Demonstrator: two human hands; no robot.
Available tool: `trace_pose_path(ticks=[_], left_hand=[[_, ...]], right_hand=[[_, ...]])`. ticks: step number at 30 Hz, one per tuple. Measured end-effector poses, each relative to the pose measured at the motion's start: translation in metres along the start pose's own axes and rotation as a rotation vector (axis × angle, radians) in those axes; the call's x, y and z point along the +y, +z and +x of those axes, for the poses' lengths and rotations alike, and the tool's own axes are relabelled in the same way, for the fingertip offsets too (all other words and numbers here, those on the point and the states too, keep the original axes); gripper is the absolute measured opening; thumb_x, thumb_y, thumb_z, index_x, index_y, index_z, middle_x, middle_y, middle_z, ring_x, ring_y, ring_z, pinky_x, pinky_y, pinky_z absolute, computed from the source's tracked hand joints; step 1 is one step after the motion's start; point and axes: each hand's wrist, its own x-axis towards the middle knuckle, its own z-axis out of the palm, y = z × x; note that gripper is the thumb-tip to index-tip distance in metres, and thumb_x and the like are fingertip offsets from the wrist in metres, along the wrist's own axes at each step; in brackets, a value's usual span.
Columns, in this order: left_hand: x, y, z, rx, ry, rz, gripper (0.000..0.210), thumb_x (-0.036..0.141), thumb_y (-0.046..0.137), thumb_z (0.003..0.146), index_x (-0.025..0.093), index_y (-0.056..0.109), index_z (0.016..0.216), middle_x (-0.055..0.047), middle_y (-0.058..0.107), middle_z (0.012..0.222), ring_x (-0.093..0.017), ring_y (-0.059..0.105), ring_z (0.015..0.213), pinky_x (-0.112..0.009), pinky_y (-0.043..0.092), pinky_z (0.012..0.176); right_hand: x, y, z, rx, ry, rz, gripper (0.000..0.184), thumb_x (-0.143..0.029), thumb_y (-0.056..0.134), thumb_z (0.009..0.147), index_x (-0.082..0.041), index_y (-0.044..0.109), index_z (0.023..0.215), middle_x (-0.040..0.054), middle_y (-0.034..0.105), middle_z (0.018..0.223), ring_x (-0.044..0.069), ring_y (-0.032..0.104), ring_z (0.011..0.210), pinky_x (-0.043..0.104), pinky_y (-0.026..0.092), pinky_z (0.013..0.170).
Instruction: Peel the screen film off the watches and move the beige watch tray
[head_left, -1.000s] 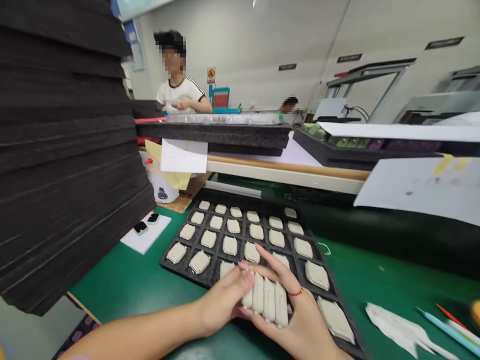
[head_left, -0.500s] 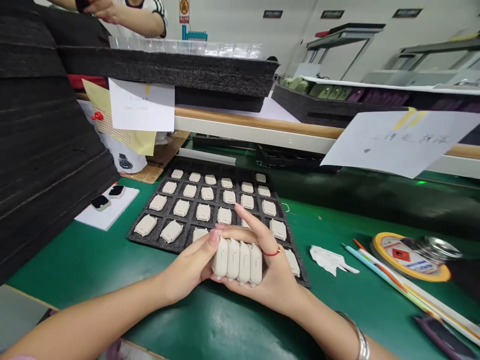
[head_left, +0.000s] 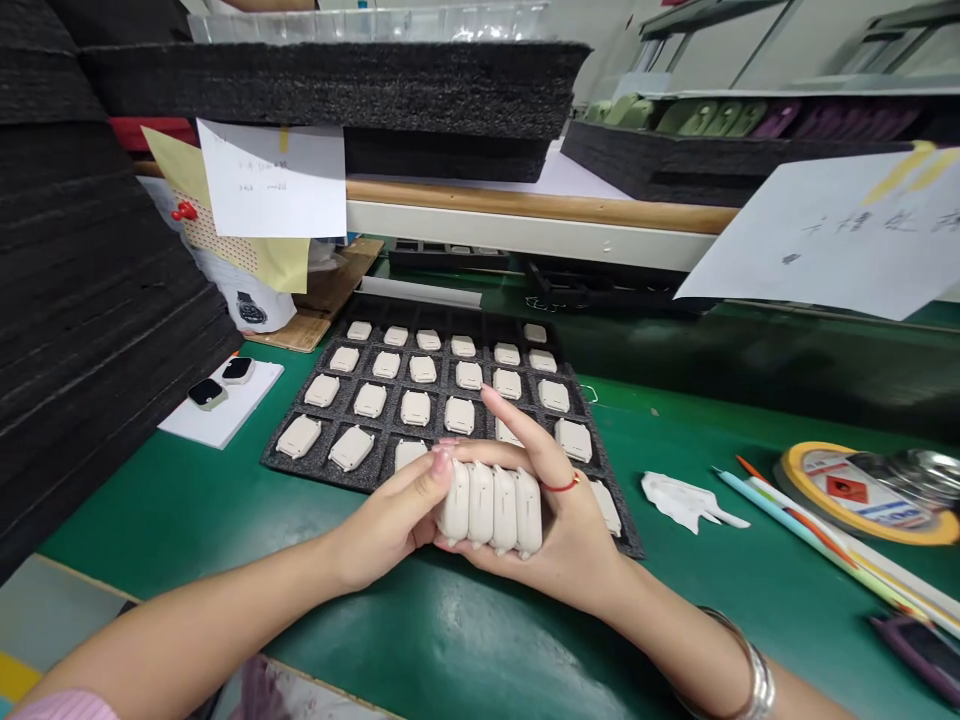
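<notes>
A row of several off-white watch cases [head_left: 491, 508], standing on edge side by side, is held between my two hands above the table's near part. My left hand [head_left: 397, 525] closes on the row's left end, thumb on top. My right hand [head_left: 574, 540] wraps the right end and underside, its index finger raised and pointing up. Behind them lies a black foam tray [head_left: 319, 475], its compartments holding many similar off-white watch cases [head_left: 369, 400]. My hands hide part of the tray's front rows.
Two dark-screened watches [head_left: 208, 393] lie on a white paper pad [head_left: 225, 420]. Black foam sheets [head_left: 127, 300] are stacked at left. Pens [head_left: 795, 520], a yellow-rimmed round can [head_left: 847, 487], crumpled white paper [head_left: 682, 498] and a purple-edged device [head_left: 919, 655] lie right. A shelf [head_left: 525, 222] crosses above.
The view has tipped downward, so the shelf sits higher and the person beyond it is mostly out of frame. Both hands keep the same hold on the watch cases.
</notes>
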Motion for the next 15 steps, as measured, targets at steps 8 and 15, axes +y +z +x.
trace_pose_path(ticks=[8,15], left_hand=[[0.0089,-0.0047,-0.0015,-0.2,-0.016,0.175,0.044,0.024,0.076,0.087,0.013,0.055,0.123,-0.01,0.061,0.116,-0.024,0.059,0.113,-0.038,0.045,0.101],[0.0033,-0.0052,0.0001,-0.186,-0.002,0.152,0.048,0.009,0.078,0.079,0.015,0.054,0.12,-0.009,0.062,0.113,-0.024,0.062,0.111,-0.038,0.048,0.098]], right_hand=[[-0.0043,-0.0073,-0.0026,-0.021,0.119,-0.055,0.099,-0.02,0.081,0.077,-0.028,0.024,0.158,0.001,0.073,0.117,0.024,0.068,0.114,0.033,0.057,0.097],[-0.0016,-0.0062,-0.0027,0.004,0.152,-0.006,0.103,-0.035,0.087,0.074,-0.025,0.027,0.157,0.0054,0.073,0.117,0.025,0.071,0.105,0.034,0.06,0.087]])
